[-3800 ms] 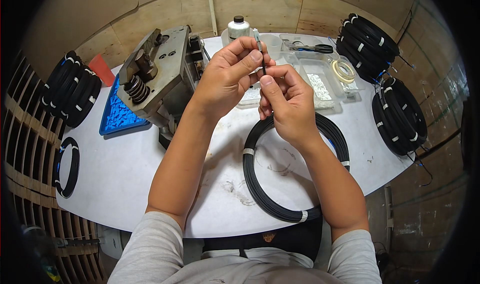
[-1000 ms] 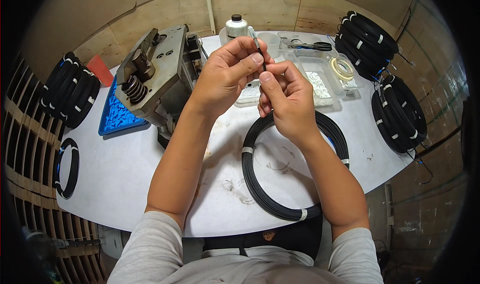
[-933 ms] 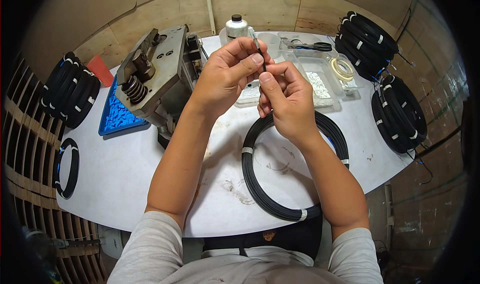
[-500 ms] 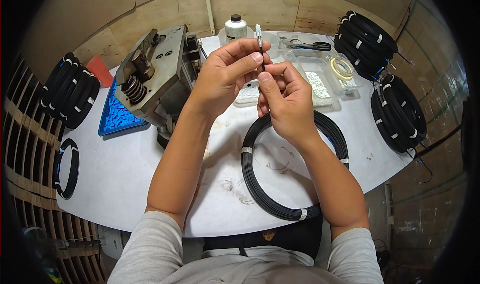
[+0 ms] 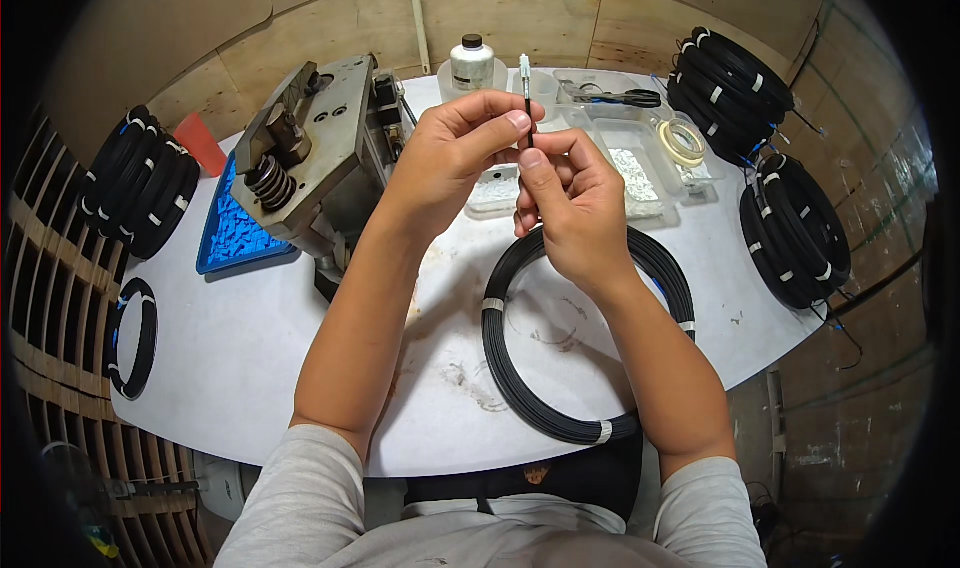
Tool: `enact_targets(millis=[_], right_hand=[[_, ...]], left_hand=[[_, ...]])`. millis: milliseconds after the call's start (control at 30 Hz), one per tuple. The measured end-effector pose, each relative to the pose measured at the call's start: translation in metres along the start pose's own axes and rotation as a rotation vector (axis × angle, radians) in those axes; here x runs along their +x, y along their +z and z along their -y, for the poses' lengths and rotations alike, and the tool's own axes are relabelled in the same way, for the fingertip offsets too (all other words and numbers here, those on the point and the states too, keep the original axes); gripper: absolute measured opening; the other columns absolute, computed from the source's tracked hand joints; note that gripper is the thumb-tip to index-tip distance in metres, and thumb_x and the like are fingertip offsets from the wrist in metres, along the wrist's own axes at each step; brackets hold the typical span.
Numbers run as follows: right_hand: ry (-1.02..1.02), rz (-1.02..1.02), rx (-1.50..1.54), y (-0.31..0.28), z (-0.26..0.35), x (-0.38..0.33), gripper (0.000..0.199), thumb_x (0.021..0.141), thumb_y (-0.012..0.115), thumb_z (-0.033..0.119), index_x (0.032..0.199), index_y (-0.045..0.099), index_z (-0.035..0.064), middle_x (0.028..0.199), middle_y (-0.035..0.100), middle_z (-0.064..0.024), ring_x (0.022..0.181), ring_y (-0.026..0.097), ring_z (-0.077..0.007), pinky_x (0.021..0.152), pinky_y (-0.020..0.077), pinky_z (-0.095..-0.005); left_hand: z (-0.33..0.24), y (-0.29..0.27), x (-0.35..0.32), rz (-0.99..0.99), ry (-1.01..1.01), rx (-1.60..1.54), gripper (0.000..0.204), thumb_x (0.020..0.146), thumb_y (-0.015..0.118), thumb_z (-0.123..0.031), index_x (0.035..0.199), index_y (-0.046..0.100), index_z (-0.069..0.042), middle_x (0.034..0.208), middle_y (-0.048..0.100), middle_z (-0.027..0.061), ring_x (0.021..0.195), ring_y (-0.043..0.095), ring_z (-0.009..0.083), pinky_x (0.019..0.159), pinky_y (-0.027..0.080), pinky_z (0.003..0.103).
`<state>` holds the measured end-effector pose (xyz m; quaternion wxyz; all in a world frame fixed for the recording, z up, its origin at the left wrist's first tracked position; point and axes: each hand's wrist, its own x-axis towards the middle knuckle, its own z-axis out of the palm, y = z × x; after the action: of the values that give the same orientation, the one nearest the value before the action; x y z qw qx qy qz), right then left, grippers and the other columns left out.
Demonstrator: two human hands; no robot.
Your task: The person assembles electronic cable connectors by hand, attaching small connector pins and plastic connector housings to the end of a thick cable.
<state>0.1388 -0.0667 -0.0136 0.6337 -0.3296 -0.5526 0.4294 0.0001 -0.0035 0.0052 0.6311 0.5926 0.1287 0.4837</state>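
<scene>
Between both hands, a black cable (image 5: 529,116) stands upright with a pale connector (image 5: 525,72) on its top end. Thumb and fingers of my left hand (image 5: 468,148) pinch it just below the connector. My right hand (image 5: 568,190) pinches the same cable slightly lower, thumb in front. Below the hands lies a coil of black cable (image 5: 500,368), bound with white bands, flat on the white table (image 5: 420,418); my right forearm covers part of it. Whether the held end belongs to this coil is hidden.
A metal press (image 5: 330,138) stands left, beside a blue tray (image 5: 245,258) of small blue pieces. Clear bins (image 5: 655,148), scissors (image 5: 630,98), tape rolls (image 5: 682,140) and a bottle (image 5: 472,63) are behind my hands. More cable coils (image 5: 795,228) stack right, others (image 5: 140,183) left.
Both hands and the held cable end have shifted slightly down and to the right. The grip looks the same.
</scene>
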Motion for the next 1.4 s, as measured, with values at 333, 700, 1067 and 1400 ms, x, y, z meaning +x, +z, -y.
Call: enact_targets(millis=[333, 700, 1067, 1400], right_hand=[[-0.008, -0.009, 0.010, -0.0019, 0.0008, 0.0005, 0.015, 0.095, 0.057, 0.017, 0.099, 0.055, 0.0023, 0.067, 0.057, -0.0013, 0.054, 0.051, -0.0041, 0.047, 0.0453, -0.0202], [-0.017, 0.008, 0.021, -0.0016, 0.0016, 0.0009, 0.015, 0.095, 0.057, 0.016, 0.098, 0.055, 0.0020, 0.066, 0.057, -0.0016, 0.052, 0.051, -0.0044, 0.047, 0.0451, -0.0206], [0.012, 0.017, 0.072, -0.0012, -0.0004, 0.0000, 0.017, 0.095, 0.058, 0.017, 0.099, 0.052, 0.0026, 0.065, 0.057, -0.0028, 0.053, 0.052, -0.0063, 0.048, 0.0453, -0.0216], [-0.010, 0.033, 0.083, -0.0017, -0.0017, 0.0006, 0.016, 0.095, 0.057, 0.017, 0.099, 0.050, 0.0025, 0.066, 0.058, -0.0039, 0.054, 0.053, -0.0080, 0.049, 0.0464, -0.0233]], left_hand=[[-0.0010, 0.0071, 0.0005, -0.041, 0.039, 0.059, 0.024, 0.090, 0.063, -0.016, 0.107, 0.064, 0.001, 0.088, 0.065, 0.0049, 0.087, 0.061, 0.0124, 0.084, 0.050, 0.031], [0.0002, 0.0044, -0.0007, -0.012, 0.011, 0.057, 0.021, 0.091, 0.061, -0.013, 0.106, 0.063, 0.000, 0.091, 0.064, 0.0031, 0.086, 0.059, 0.0106, 0.082, 0.047, 0.028], [0.0004, 0.0081, -0.0017, -0.012, 0.007, 0.071, 0.013, 0.092, 0.060, -0.016, 0.096, 0.061, -0.003, 0.091, 0.061, 0.0007, 0.085, 0.057, 0.0087, 0.081, 0.047, 0.027], [0.0000, 0.0082, -0.0024, 0.013, 0.002, 0.062, 0.012, 0.092, 0.060, -0.016, 0.094, 0.060, -0.004, 0.092, 0.060, 0.0000, 0.083, 0.056, 0.0081, 0.079, 0.047, 0.026]])
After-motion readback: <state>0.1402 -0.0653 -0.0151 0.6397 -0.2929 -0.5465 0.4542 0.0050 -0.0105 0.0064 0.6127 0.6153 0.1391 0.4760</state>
